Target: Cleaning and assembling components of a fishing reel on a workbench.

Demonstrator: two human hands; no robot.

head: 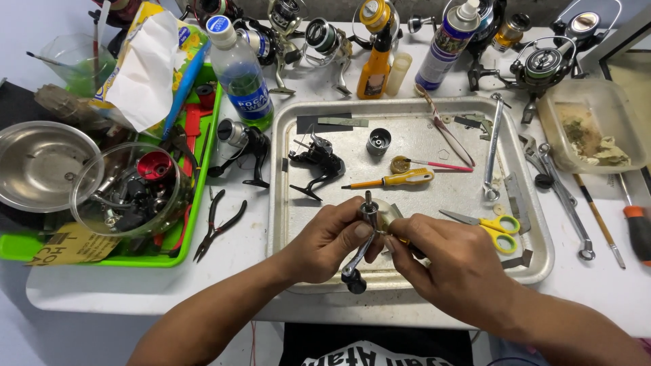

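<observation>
Over the near edge of a metal tray (pixel 529 261) on a crowded white table (pixel 135 288), a person works on a fishing-reel handle (pixel 361 245). The left hand (pixel 327 240) is closed around the handle's shaft, thumb pressed near its top, with the dark knob hanging below the fingers. The right hand (pixel 451 261) is pinched shut on a small tool with a yellow grip (pixel 401 240), its tip touching the handle. Inside the tray lie a black reel body (pixel 317 163), a yellow-handled screwdriver (pixel 393 179), yellow scissors (pixel 491 227) and a wrench (pixel 494 146). Pliers (pixel 217 227) rest on the table just left of the tray, beside a green bin (pixel 196 224).
</observation>
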